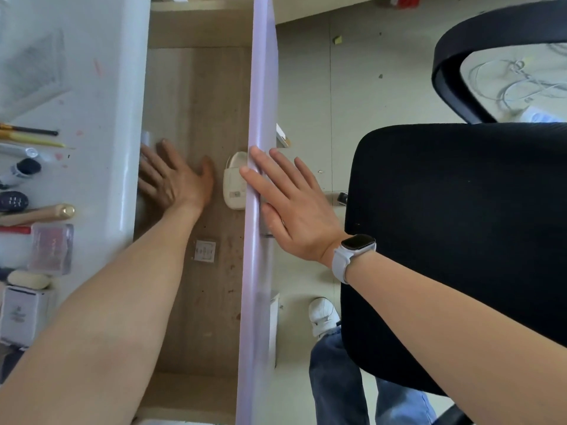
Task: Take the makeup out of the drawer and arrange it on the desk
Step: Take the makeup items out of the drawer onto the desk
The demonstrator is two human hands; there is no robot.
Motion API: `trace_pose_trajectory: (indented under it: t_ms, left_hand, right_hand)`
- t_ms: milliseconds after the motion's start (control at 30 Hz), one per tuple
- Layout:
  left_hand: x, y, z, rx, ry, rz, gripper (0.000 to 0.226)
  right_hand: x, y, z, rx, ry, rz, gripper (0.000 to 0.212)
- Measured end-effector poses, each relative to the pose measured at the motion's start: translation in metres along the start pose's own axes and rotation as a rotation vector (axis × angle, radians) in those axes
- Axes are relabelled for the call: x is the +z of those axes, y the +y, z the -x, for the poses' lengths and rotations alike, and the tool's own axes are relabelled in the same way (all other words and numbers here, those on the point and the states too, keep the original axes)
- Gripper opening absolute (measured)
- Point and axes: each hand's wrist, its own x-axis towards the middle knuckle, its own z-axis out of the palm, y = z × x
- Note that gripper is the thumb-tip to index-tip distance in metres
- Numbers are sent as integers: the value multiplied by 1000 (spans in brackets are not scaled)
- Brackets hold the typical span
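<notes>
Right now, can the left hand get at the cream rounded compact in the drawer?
Probably yes: the left hand lies open on the drawer floor, with bare wood between it and the cream rounded compact.

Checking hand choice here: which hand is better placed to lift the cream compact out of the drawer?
Probably left. The left hand is open inside the drawer, beside the cream compact; the right hand rests outside on the drawer front.

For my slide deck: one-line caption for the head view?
Left hand reaches into open wooden drawer; right hand rests on its lilac front.
</notes>
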Motion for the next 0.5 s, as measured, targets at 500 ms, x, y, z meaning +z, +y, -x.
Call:
trace_pose_trajectory:
  t_ms: [500]
  left_hand:
    - [-5, 5, 13, 209, 50, 29, 60]
  right_hand:
    - [-3, 13, -4, -97, -29, 50, 56]
